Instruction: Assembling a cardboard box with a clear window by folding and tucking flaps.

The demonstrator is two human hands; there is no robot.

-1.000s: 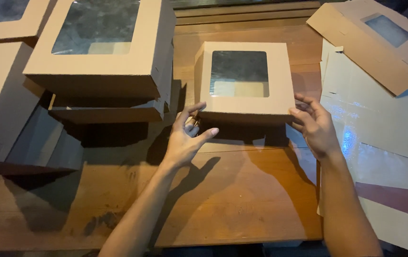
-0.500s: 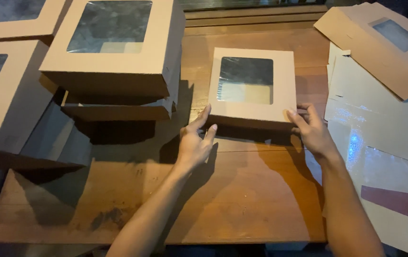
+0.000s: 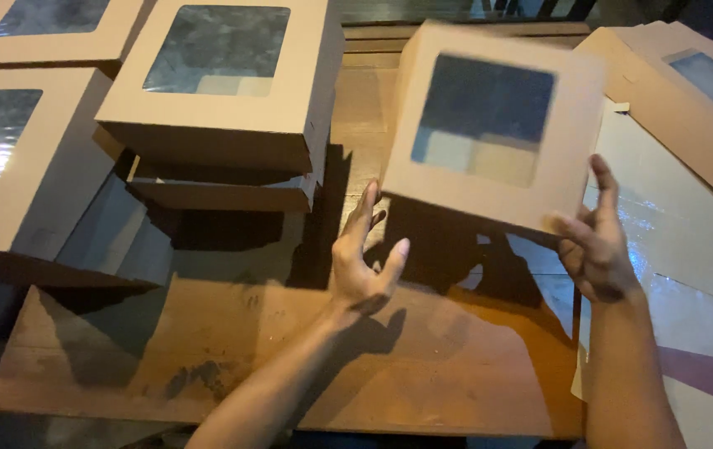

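A brown cardboard box with a clear window lid (image 3: pixel 489 125) is lifted off the wooden table (image 3: pixel 290 366) and tilted, its image blurred. My left hand (image 3: pixel 362 254) presses its lower left side with fingers spread. My right hand (image 3: pixel 596 237) supports its lower right corner, fingers apart against the cardboard. Both hands carry the box between them.
Two stacked window boxes (image 3: pixel 223 91) stand just left of the held box. More window boxes (image 3: pixel 16 158) fill the far left. Flat unfolded box blanks (image 3: pixel 689 100) and sheets (image 3: pixel 689 274) lie on the right.
The box has risen from the table and tilted toward me, appearing larger. Both hands moved up with it along its sides.
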